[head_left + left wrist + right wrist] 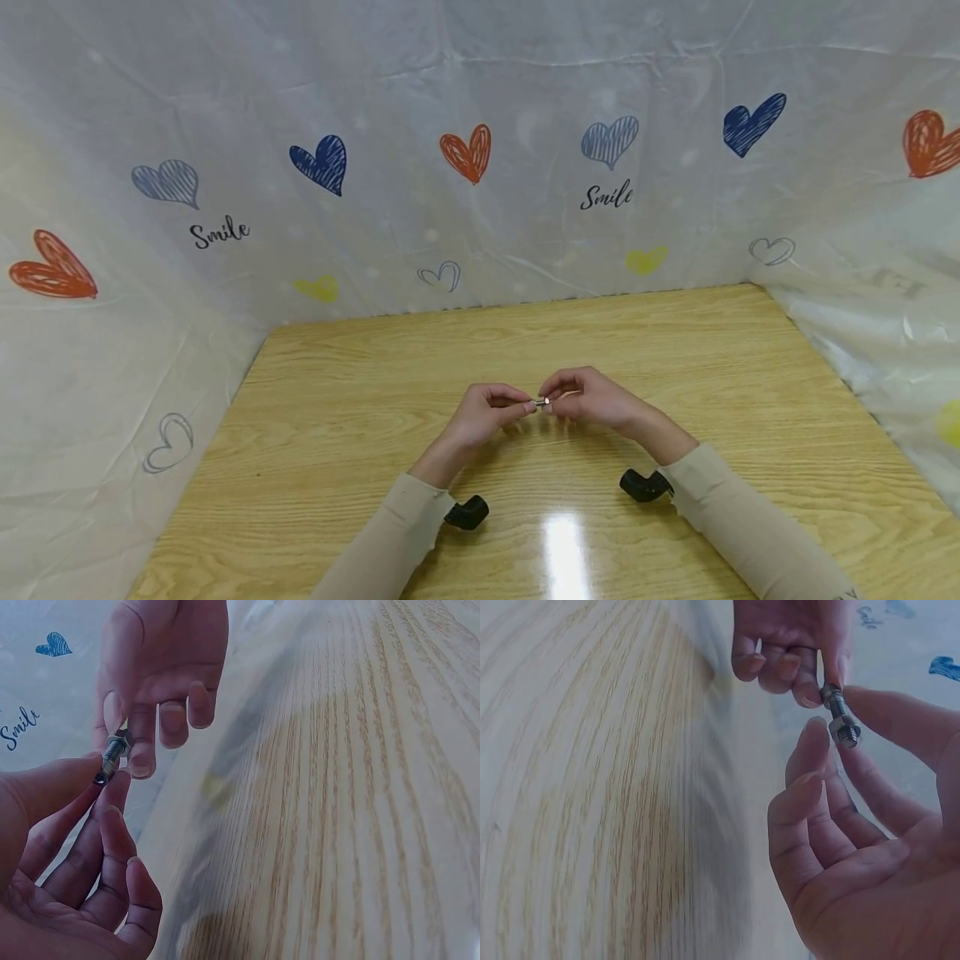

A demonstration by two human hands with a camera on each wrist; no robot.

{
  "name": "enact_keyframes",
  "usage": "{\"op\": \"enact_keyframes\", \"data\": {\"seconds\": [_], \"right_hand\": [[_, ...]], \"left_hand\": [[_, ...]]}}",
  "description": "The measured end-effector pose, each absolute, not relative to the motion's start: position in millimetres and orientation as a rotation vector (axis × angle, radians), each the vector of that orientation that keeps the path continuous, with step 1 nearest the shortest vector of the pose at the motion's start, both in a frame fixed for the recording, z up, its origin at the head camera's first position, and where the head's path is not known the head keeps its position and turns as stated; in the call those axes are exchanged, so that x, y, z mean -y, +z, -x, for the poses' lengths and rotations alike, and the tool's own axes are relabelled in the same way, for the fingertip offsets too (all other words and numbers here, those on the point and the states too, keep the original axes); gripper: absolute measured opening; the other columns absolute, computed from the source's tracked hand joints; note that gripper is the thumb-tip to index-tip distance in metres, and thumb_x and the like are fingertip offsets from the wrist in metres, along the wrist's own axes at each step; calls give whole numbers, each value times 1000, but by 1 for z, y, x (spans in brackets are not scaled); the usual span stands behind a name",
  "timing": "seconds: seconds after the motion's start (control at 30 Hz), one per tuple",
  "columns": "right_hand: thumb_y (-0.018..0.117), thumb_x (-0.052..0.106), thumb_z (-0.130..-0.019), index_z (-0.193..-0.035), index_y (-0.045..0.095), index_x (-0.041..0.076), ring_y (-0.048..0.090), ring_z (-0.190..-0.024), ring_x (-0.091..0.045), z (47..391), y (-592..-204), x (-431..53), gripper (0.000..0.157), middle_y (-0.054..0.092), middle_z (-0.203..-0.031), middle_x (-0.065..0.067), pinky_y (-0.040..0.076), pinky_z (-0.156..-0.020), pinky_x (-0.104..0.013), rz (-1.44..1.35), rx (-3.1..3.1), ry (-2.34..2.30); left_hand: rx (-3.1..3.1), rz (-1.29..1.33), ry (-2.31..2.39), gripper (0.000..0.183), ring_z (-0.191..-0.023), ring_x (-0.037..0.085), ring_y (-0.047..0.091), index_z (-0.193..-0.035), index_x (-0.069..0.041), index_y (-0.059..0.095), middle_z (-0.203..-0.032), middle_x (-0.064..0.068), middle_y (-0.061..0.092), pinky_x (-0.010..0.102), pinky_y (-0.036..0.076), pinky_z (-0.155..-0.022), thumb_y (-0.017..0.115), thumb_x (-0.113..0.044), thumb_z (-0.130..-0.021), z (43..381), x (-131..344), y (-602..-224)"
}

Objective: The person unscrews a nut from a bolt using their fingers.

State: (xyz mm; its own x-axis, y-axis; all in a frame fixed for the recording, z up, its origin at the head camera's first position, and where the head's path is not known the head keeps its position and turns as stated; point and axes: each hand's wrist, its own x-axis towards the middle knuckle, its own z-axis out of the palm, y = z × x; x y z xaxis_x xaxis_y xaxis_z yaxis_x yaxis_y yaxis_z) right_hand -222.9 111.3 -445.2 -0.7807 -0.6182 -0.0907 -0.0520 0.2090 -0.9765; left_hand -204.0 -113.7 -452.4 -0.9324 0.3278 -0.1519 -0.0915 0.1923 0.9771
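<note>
Both hands meet over the middle of the table around a small metal bolt [838, 707] with a nut [844, 726] threaded near its tip. In the head view my left hand [483, 414] pinches the head end of the bolt between thumb and fingertip. From the other side, my right hand [600, 402] has its thumb and index finger at the nut, pinching it. Threads of the bolt [112, 754] show between the two hands in the left wrist view. The remaining fingers of both hands are loosely bent. Fingers partly hide the bolt's head.
A wood-grain table [360, 375] lies under the hands. Behind and beside it hangs a pale plastic sheet [525, 225] printed with hearts and "Smile". Black angled pieces stick out by the left cuff [467, 512] and the right cuff [643, 485].
</note>
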Motion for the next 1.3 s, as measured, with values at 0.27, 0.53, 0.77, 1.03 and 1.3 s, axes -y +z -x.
{"op": "enact_keyframes", "data": {"seconds": [0.27, 0.53, 0.77, 1.03, 1.3], "right_hand": [[54, 28, -97, -113, 63, 2, 57, -84, -45, 222, -444, -111, 32, 64, -100, -23, 47, -61, -34, 543, -2043, -1601], [55, 21, -97, -107, 65, 3, 56, -85, -49, 221, -444, -111, 23, 63, -101, -27, 47, -60, -34, 594, -2034, -1609], [65, 23, -90, -113, 60, 0, 56, -86, -49, 223, -445, -113, 32, 59, -103, -21, 48, -64, -43, 603, -2056, -1621], [56, 25, -96, -116, 60, -2, 57, -87, -49, 223, -443, -112, 33, 61, -104, -26, 48, -61, -34, 543, -2051, -1618], [54, 23, -97, -107, 67, -1, 59, -82, -43, 223, -444, -111, 29, 67, -98, -24, 47, -61, -34, 590, -2060, -1585]], "left_hand": [[-2147, -224, 1765, 19, -100, 45, 56, -102, -2, 71, -99, 10, 67, 53, 46, -75, 68, -13, -87, 197, 113, -434], [-2142, -242, 1784, 18, -101, 46, 55, -102, 1, 70, -98, 9, 67, 54, 46, -77, 67, -11, -88, 189, 111, -422], [-2122, -227, 1795, 19, -104, 44, 55, -103, 1, 69, -99, 10, 67, 59, 43, -84, 67, -10, -88, 190, 112, -423], [-2115, -230, 1800, 19, -103, 44, 56, -103, 2, 69, -102, 12, 67, 60, 43, -84, 66, -9, -88, 189, 112, -424], [-2141, -227, 1775, 19, -103, 43, 56, -103, -1, 70, -102, 9, 66, 58, 44, -79, 67, -13, -88, 190, 112, -422]]}}
